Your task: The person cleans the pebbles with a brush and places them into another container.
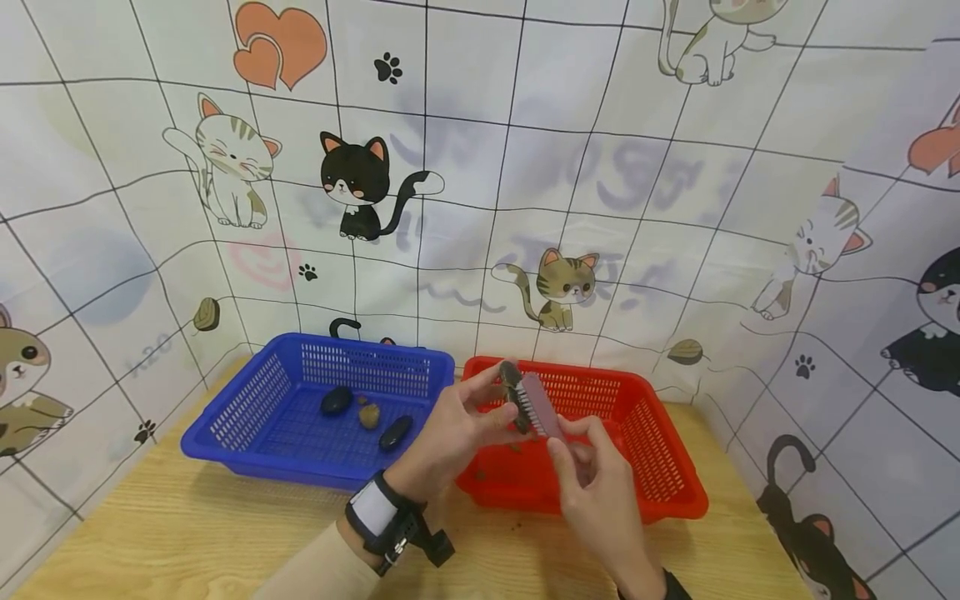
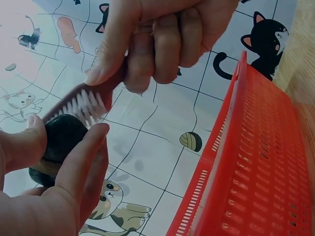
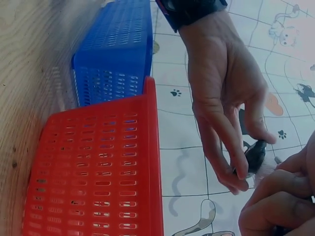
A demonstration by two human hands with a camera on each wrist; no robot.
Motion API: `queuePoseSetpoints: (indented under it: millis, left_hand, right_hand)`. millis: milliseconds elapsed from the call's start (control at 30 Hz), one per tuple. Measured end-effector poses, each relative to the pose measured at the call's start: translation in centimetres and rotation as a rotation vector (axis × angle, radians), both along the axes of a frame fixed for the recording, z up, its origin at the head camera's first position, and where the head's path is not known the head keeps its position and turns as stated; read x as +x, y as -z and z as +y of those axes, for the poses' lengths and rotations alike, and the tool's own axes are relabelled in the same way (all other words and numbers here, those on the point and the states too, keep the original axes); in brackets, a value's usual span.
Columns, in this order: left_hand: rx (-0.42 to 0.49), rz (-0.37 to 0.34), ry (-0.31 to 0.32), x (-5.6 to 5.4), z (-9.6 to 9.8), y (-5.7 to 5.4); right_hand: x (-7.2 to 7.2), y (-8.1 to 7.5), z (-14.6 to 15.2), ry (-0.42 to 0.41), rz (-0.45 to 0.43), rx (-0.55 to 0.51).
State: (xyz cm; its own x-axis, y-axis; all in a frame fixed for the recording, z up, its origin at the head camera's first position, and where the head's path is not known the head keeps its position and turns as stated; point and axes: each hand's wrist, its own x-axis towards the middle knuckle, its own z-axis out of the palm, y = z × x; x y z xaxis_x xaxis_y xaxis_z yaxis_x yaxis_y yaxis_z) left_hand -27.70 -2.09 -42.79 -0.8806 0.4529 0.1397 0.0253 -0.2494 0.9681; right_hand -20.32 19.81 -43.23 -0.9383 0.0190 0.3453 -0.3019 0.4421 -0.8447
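Above the red basket [image 1: 663, 467], my left hand [image 1: 453, 429] pinches a dark stone [image 1: 512, 387] between thumb and fingers. The stone looks dark and smooth in the left wrist view, with a brownish patch low on it. My right hand [image 1: 603, 492] grips a small brush [image 1: 542, 406] with a mauve back and white bristles. Those bristles [image 2: 86, 105] touch the stone's upper side. Most of the brush handle is hidden inside the right hand's curled fingers.
A blue basket [image 1: 300, 473] stands to the left on the wooden table [image 1: 277, 517]. It holds black stones [image 1: 337, 401] and a tan lump [image 1: 369, 416]. Brownish bits lie inside the red basket, and dark specks [image 1: 516, 526] are on the table before it. A cat-print sheet [image 1: 465, 183] hangs behind.
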Motion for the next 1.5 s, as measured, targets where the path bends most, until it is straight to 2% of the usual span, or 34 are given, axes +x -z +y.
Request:
queuePoseSetpoints:
  millis: [133, 300, 400, 567, 700, 800, 867, 933, 1100, 1300, 1500]
  left_hand:
    - [-0.042, 0.006, 0.018, 0.17, 0.41, 0.01]
    - [-0.070, -0.002, 0.039, 0.44, 0.67, -0.23]
    - [-0.040, -0.007, 0.028, 0.43, 0.46, -0.46]
    - [0.023, -0.005, 0.002, 0.35, 0.30, -0.49]
    - [-0.025, -0.012, 0.005, 0.44, 0.44, -0.25]
    - [-0.077, -0.020, 0.026, 0.48, 0.66, 0.04]
    - [-0.081, -0.020, 0.041, 0.51, 0.75, 0.16]
    - [-0.062, -0.025, 0.044, 0.50, 0.72, 0.21]
    - [0.012, -0.017, 0.020, 0.27, 0.31, 0.18]
    - [0.055, -0.034, -0.018, 0.12, -0.05, 0.15]
    - [-0.017, -0.028, 0.055, 0.50, 0.36, 0.15]
  right_hand:
    - [0.21, -0.01, -0.14, -0.004, 0.049, 0.007]
    - [-0.05, 0.08, 0.13, 0.044, 0.107, 0.054]
    - [-0.11, 0.04, 0.26, 0.054, 0.080, 0.053]
    - [0.24, -0.12, 0.09, 0.014, 0.024, 0.032]
    - [0.53, -0.12, -0.10, -0.018, 0.033, 0.028]
    - [0.40, -0.02, -0.09, -0.017, 0.074, 0.033]
    - [0.16, 0.02, -0.03, -0.002, 0.087, 0.036]
    - [-0.08, 0.07, 0.03, 0.016, 0.076, 0.036]
    - [-0.18, 0.04, 0.05, 0.034, -0.014, 0.019]
    - [0.36, -0.17, -0.46, -0.008, -0.053, -0.007]
    - [0.46, -0.29, -0.68, 0.013, 0.004, 0.005]
